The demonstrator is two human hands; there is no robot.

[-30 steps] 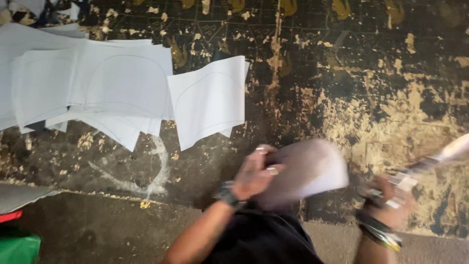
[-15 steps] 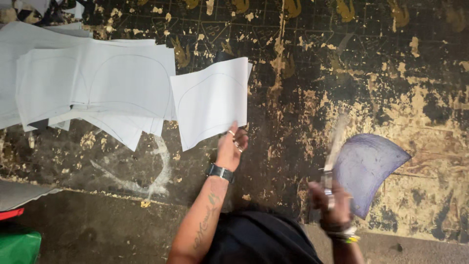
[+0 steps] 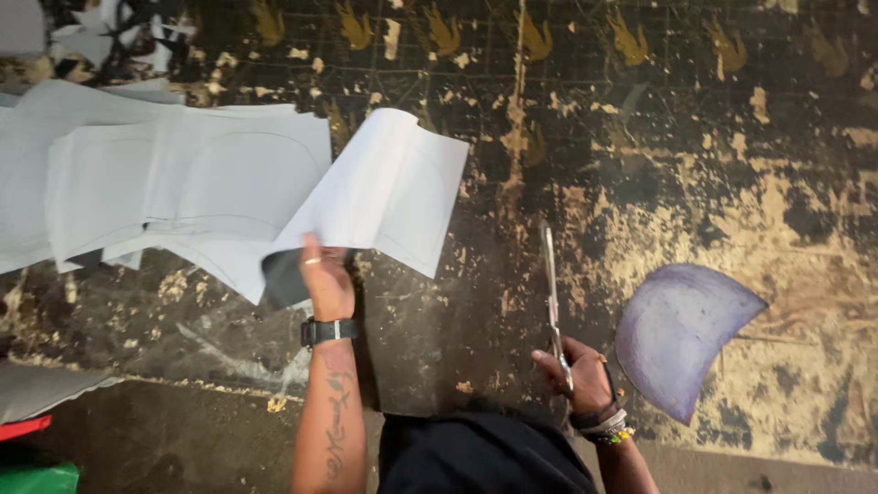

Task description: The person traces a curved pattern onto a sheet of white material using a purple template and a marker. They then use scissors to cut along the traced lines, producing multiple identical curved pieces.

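My left hand (image 3: 326,279), with a black watch on the wrist, grips the lower edge of a white cut sheet (image 3: 389,187) and lifts it off the worn dark floor. That sheet curls up beside a spread of several overlapping white sheets (image 3: 155,183) to the left. My right hand (image 3: 578,366) holds a pair of long scissors (image 3: 551,288) by the handles, blades pointing away from me. A purple curved template piece (image 3: 681,334) lies flat on the floor just right of my right hand, not touched.
The floor is dark with patches of flaking yellow paint (image 3: 695,210). A grey sheet edge (image 3: 46,389), a red item (image 3: 23,427) and a green item (image 3: 41,477) sit at the lower left. Scraps (image 3: 110,37) lie at the top left.
My left hand reached to the white sheet, gripped its edge and lifted it. The purple piece left my right hand and now lies on the floor; the scissors stay in that hand.
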